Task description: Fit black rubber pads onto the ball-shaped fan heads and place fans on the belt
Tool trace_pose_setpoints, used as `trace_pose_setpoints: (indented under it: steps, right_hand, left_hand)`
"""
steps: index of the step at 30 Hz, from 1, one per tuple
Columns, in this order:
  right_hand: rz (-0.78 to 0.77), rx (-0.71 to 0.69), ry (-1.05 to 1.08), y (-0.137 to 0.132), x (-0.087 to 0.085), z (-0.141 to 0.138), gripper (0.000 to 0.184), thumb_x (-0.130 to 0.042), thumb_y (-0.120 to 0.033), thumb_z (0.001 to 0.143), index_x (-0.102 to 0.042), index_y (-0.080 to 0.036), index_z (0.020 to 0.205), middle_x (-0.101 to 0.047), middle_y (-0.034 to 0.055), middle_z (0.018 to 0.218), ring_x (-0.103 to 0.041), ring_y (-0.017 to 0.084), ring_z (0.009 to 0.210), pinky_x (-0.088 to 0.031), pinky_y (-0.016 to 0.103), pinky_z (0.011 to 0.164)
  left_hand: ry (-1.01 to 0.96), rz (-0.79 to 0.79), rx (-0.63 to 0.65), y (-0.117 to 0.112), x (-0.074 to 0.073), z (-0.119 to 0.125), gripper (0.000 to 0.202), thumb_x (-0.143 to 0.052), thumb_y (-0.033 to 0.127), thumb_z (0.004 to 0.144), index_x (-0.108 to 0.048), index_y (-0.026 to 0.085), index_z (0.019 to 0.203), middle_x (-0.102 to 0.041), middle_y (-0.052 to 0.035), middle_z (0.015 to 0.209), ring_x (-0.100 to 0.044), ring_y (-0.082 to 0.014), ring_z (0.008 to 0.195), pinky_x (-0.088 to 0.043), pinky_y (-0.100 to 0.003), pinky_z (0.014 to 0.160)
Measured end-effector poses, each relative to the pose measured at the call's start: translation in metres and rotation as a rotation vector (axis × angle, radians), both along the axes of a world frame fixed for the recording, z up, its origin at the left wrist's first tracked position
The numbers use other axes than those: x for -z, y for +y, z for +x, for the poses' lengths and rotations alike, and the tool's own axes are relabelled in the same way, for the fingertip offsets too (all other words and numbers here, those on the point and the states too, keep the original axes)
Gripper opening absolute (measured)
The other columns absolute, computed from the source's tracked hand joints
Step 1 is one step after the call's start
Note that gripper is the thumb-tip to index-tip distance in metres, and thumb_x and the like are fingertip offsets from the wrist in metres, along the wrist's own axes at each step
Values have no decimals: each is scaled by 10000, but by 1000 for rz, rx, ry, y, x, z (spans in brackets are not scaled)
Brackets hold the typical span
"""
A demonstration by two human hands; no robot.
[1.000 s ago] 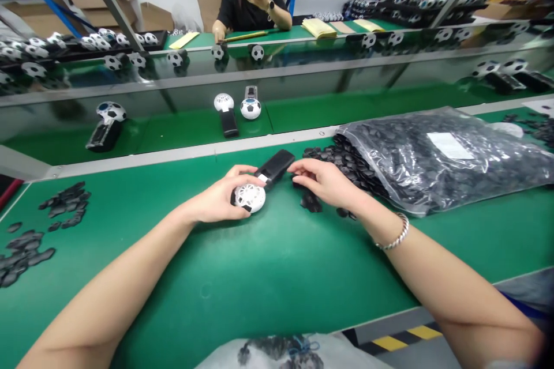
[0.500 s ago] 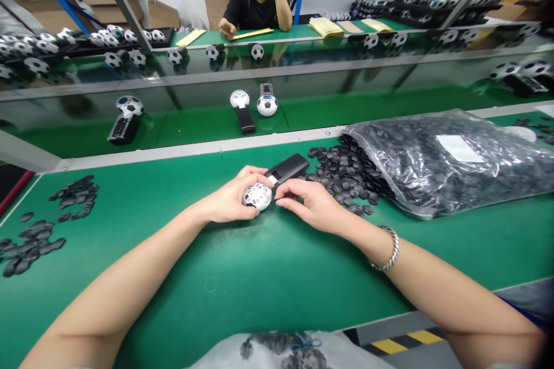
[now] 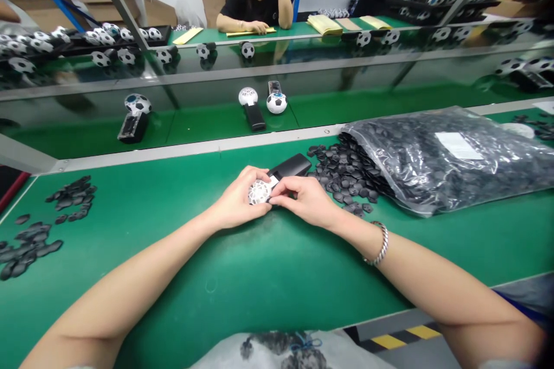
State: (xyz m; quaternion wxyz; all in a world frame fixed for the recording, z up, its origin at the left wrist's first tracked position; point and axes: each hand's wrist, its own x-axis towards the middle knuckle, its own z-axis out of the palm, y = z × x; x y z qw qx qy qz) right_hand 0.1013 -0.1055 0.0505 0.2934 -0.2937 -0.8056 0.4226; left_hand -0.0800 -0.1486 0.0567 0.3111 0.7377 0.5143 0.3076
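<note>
My left hand (image 3: 238, 199) is wrapped round the white football-shaped head (image 3: 258, 191) of a handheld device, whose webbed side faces up. The device's black handle (image 3: 291, 167) lies away to the upper right on the green bench. My right hand (image 3: 303, 199) is pinched at the right edge of the ball, touching it. A dark bit shows at those fingertips, apparently a small black piece, mostly hidden by the fingers. Beside the right hand spreads a pile of flat black pieces (image 3: 341, 170), spilling from a clear plastic bag (image 3: 454, 155).
Two groups of black pieces (image 3: 30, 245) lie at the bench's left. Beyond the metal rail (image 3: 194, 150), several ball-headed devices (image 3: 253, 112) rest on a green conveyor (image 3: 194, 124). Across it, a co-worker (image 3: 255, 6) sits by yellow sheets (image 3: 324, 25); another person's hands hold something pale.
My right fingertips have moved left from beside the ball onto its edge. The devices on the near conveyor have shifted right. The seated co-worker's resting hand has moved right along the yellow sheet.
</note>
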Motion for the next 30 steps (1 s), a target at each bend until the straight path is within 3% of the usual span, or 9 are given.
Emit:
trace_pose_setpoints:
  steps: [23, 25, 30]
  right_hand:
    - [-172, -69, -78, 16, -11, -6, 125, -711, -69, 683, -619, -152, 663, -603, -44, 610, -547, 97, 559, -411, 179, 534]
    - [-83, -117, -63, 16, -8, -4, 113, -685, -63, 712, -622, -156, 696, -596, -36, 636, -546, 103, 585, -422, 194, 569]
    - [346, -197, 61, 9, 3, 1, 90, -553, -108, 842, -620, -163, 865, -554, 55, 906, -535, 161, 840, -439, 271, 744]
  left_hand:
    - [-10, 26, -48, -3, 4, 5, 334, -584, 148, 634, -474, 203, 945, -467, -77, 1110, -423, -242, 1173, -360, -412, 962]
    - [-10, 29, -67, -2, 4, 6, 332, -588, 149, 630, -483, 201, 941, -471, -77, 1111, -430, -243, 1169, -357, -416, 968]
    - [-41, 10, -69, 0, 6, 3, 373, -639, 172, 610, -508, 195, 958, -477, -83, 1143, -440, -242, 1158, -341, -423, 986]
